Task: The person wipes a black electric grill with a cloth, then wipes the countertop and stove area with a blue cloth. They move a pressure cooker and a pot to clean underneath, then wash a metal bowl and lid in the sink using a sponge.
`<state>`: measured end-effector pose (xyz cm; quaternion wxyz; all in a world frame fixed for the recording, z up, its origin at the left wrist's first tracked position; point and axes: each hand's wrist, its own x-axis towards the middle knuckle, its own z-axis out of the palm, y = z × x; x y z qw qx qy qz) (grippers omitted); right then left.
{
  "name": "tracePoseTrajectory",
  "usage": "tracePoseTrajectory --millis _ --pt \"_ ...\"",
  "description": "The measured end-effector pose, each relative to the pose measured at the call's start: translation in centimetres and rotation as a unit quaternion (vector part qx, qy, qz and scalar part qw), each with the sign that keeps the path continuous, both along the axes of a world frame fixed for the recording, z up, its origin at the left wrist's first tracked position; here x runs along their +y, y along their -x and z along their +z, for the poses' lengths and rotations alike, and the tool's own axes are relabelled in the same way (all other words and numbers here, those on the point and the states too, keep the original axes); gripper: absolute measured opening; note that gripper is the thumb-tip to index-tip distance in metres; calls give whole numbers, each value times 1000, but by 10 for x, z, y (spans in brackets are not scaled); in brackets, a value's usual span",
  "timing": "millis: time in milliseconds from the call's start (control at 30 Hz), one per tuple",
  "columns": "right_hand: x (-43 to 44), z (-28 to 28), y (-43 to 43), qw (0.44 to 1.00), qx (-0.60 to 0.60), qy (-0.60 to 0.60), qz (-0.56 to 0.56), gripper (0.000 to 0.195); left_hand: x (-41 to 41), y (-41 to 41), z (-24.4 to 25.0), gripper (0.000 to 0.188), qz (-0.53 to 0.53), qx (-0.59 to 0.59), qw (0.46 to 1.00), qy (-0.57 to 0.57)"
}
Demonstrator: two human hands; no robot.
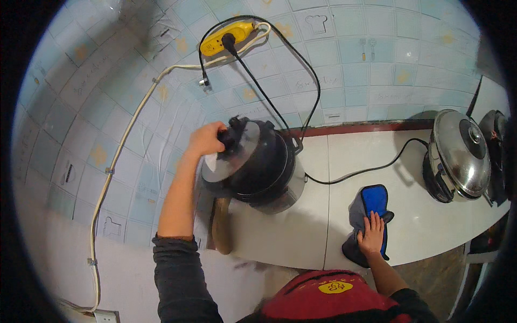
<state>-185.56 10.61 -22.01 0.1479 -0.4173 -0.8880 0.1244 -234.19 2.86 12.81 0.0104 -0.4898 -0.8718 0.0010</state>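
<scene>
My left hand [207, 139] is closed around the black handle [234, 135] on the grey top of a lid [244, 155]. The lid belongs to a black and silver electric pressure cooker [299, 193] at the counter's left end. Whether it is seated or lifted I cannot tell. Over on the right, my right hand [372, 234] lies flat, fingers extended, on a crumpled grey and blue cloth [373, 197]. The cloth rests on the white countertop [303, 238].
A domed metal lid [460, 153] covers an electric pan at the right. Its black cord [363, 173] crosses the counter. On the tiled-pattern wall hangs a yellow power strip [230, 38] with a plug in it. A brown rounded object [221, 230] stands by the counter's left edge.
</scene>
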Motion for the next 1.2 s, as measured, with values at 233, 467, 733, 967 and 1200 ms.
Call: tracePoseTrajectory --millis 233,467,733,967,1200 --pt "4 3 2 1000 -13 17 -8 54 -6 -11 10 49 7 33 999 -9" --pt "5 -5 -1 1000 -6 4 -4 53 16 -43 -38 48 12 39 999 2" --pt "3 -4 -2 1000 12 -7 -1 52 26 -49 -54 49 -3 47 999 13" --pt "1 0 -2 1000 15 -9 5 52 13 -40 -56 48 -18 22 1000 7" --pt "-1 -1 -1 1000 2 -25 -1 53 3 -52 -53 43 -44 29 997 -60"
